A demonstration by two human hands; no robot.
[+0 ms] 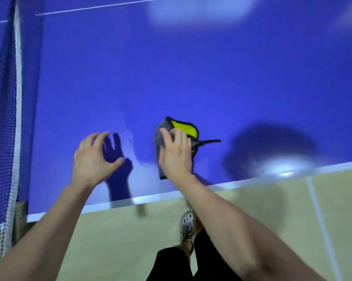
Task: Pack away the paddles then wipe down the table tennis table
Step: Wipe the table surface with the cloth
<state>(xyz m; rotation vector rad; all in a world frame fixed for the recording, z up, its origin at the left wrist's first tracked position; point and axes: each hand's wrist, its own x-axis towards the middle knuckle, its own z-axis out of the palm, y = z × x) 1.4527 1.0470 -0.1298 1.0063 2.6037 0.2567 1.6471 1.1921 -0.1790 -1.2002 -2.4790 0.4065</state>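
A grey and yellow cloth [183,127] lies on the blue table tennis table [171,67], close to its near white edge. My right hand [175,153] presses flat on top of the cloth and covers most of it; a dark strap sticks out to the right. To the left of the cloth, my left hand [94,157] hovers just above the table with fingers spread and curled, holding nothing. No paddle is in view.
The dark blue net [3,118] with its white top band stands along the left side. A pale wooden floor [272,199] with a white line lies below the table edge. My leg and a white shoe [186,226] are near the table edge.
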